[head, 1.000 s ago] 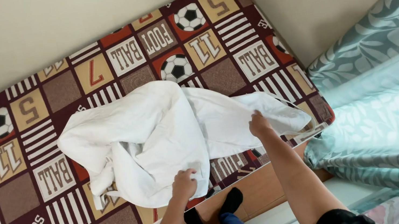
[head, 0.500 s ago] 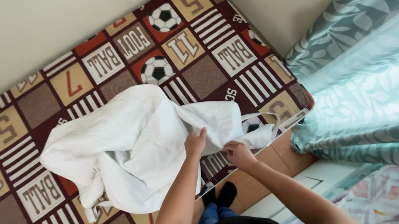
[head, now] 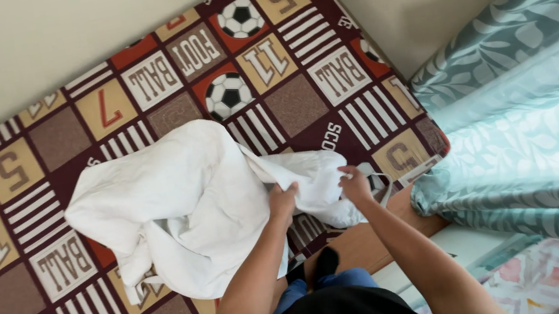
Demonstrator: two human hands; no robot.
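Note:
A crumpled white garment [head: 173, 206] lies on a bed covered with a patchwork sheet [head: 29, 170] of footballs, stripes and numbers in brown, tan and red. My left hand [head: 282, 202] grips a fold of the white cloth near the bed's front edge. A little to its right, my right hand [head: 355, 183] pinches another part of the same cloth. The two hands are close together, with a short stretch of fabric between them.
A pale wall [head: 8, 51] runs along the far side of the bed. A teal leaf-patterned curtain [head: 542, 126] hangs at the right. The bed's wooden frame [head: 370, 237] shows below my hands, and my feet [head: 318, 265] stand by it.
My left hand moved right along the cloth and took hold near my right hand. My right hand came in from the garment's right end. The cloth has bunched up more.

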